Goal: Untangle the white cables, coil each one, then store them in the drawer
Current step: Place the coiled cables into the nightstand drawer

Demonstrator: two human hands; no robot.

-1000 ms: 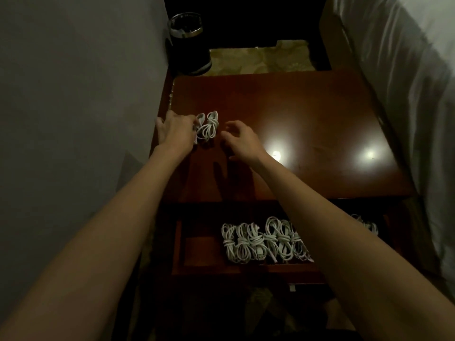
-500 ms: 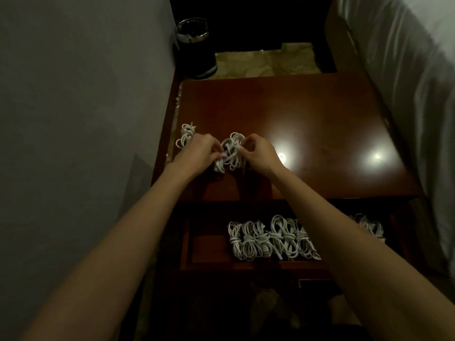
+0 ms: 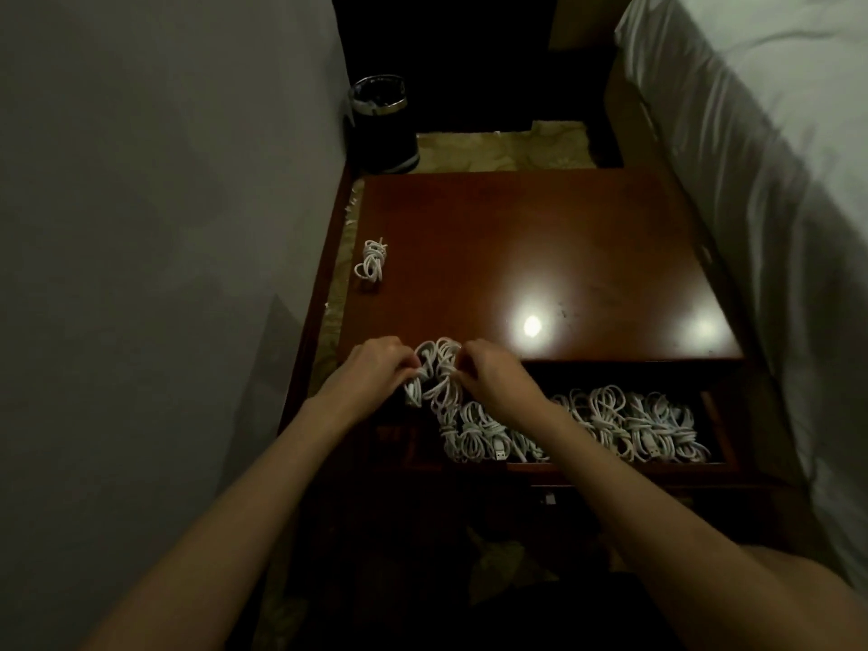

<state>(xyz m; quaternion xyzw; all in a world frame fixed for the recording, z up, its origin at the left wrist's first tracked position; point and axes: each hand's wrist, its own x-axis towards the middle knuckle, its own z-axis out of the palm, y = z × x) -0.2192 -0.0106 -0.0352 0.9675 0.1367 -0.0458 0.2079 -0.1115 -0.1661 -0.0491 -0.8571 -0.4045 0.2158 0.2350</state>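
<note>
Hands at near-left edge of glossy reddish-brown wooden nightstand top [image 3: 540,237], above left end of open wooden drawer [image 3: 718,415]. Left hand [image 3: 371,373] fingers curled, pinching left side of coiled white cable bundle [image 3: 437,373]. Right hand [image 3: 493,378] fingers curled, pinching right side of same bundle. Bundle held between both hands, straddling near edge of top. Long axis of bundle roughly far-to-near: loops fan toward far edge, lower loops trail down toward drawer, touching or overlapping stored coils; cannot tell which. Short straight plug end visible at lower left of bundle, just under left fingers, pointing down.

Second small coiled white cable [image 3: 371,260] flat on top near left edge, toward far-left corner, well apart from hands. Long axis far-to-near, tied end at far side, loops toward near side.

Row of coiled white cables in drawer [image 3: 610,425], side by side from left to right along drawer, loops mostly upright with long axes far-to-near. Left part of row partly hidden by right forearm.

Two bright light reflections on top, near its near edge. Grey wall [image 3: 164,227] at left. Dark round bin with metal rim [image 3: 380,124] beyond far-left corner. White bedding [image 3: 775,180] along right side.
</note>
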